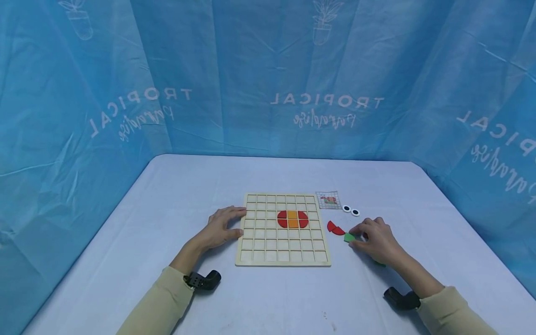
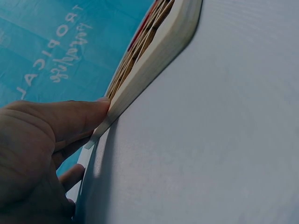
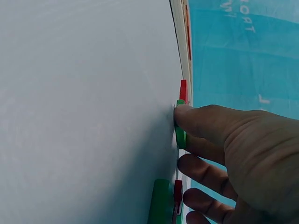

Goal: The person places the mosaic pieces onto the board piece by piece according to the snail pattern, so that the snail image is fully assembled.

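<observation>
A pale wooden grid board (image 1: 282,265) lies on the table, with red rounded pieces (image 1: 303,219) and orange pieces (image 1: 292,218) forming an oval in its cells. My left hand (image 1: 220,227) rests against the board's left edge, thumb and fingers spread; in the left wrist view the thumb touches the board's side (image 2: 161,58). To the right of the board, my right hand (image 1: 374,239) pinches a green piece (image 3: 181,137) between thumb and fingers, low over the table. Two loose red pieces (image 1: 338,231) lie just left of it. Another green piece (image 1: 379,264) is partly hidden beneath that hand.
A small picture card (image 1: 328,200) with a gridded pattern lies at the board's upper right corner. Beside it are two white eye discs (image 1: 351,211) with black centres. Blue printed curtains (image 1: 251,70) hang behind and beside the white table (image 1: 201,181).
</observation>
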`<state>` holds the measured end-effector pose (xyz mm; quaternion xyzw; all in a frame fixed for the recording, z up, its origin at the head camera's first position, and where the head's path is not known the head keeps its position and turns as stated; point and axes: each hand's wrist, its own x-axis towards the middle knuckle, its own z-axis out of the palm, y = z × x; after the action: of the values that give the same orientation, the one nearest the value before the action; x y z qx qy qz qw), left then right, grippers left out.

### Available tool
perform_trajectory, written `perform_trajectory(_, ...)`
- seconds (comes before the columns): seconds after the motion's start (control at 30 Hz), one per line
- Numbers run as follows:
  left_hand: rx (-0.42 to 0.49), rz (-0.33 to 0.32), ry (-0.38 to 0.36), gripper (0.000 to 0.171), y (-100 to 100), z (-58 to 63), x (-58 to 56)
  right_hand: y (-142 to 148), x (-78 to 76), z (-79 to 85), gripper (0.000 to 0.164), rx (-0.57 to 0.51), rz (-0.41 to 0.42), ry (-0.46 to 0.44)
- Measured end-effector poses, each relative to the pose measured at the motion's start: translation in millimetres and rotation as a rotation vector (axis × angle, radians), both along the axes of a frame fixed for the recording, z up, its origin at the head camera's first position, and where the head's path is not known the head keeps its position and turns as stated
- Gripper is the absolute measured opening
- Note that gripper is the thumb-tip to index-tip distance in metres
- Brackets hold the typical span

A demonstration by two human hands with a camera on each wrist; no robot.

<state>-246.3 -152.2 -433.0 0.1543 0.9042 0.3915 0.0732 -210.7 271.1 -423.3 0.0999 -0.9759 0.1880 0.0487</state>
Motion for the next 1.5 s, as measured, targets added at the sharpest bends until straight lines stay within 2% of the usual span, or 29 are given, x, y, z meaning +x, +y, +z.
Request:
perform_trajectory(0.3, -0.005, 0.02, -0.024, 0.058, 0, -1.0, -0.8, -14, -5.8, 11.5, 0.03, -0.032, 0.009, 0.005)
perform_trajectory(0.63, -0.003, 0.017, -0.023, 0.058, 1, 2.0, 1.0, -58, -14.6, 19.7, 0.026, -0.077, 0.138, 0.026)
perform_trajectory(0.8, -0.002, 0.01, -0.017, 0.058, 0, 1.8, 1.1, -82, -18.1, 18.0, 0.027, -0.097, 0.194, 0.025)
perform_trajectory(1.03, 0.01, -0.002, -0.008, 0.058, 0, 1.0, 1.5, -107, -25.5, 11.0, 0.026, -0.089, 0.216, 0.015)
perform_trajectory(1.27, 0.01, 0.009, -0.017, 0.058, 0, 1.2, 1.3, -120, -30.9, 5.9, 0.02, -0.037, 0.264, 0.03)
perform_trajectory(1.5, 0.005, 0.002, -0.004, 0.059, -1, 0.5, 1.2, -121, -32.2, 2.9, 0.018, -0.013, 0.273, 0.004)
